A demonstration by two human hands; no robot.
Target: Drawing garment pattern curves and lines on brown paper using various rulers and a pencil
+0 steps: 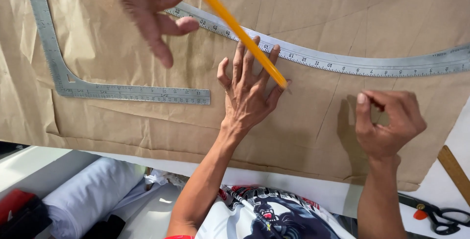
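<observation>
Left hand: the left hand (247, 99) is lying flat and released, fingers spread, gripping nothing. It is pressing on the brown pattern paper (122, 121), and its fingertips are reaching the lower edge of the curved metal ruler (342, 64), seemingly to keep both from sliding.
Right hand: the right hand (387, 121) is resting on the paper, well apart from the left, and is curling into a loose fist with the thumb raised. I cannot tell whether anything small is sitting inside it.
Other person's hand: a blurred hand (152, 9) is coming in from the far side and appears to be holding a yellow pencil (235, 28).
Pencil tip: it is touching down just beside the left hand's fingers, right under the ruler's curve, as if following that edge.
Curved ruler: it is lying across the upper part of the paper, arching from the top centre to the right edge.
L-shaped ruler: a metal square (73, 85) is lying flat on the paper to the left, apart from all the hands.
Paper: it is covering most of the desk (293, 185) and showing faint drawn lines.
Desk edge, right: scissors (440, 215) and a wooden stick (455, 170) are lying there.
Below the desk: a white fabric roll (88, 195) is lying at the left.
Containers: none is showing.
</observation>
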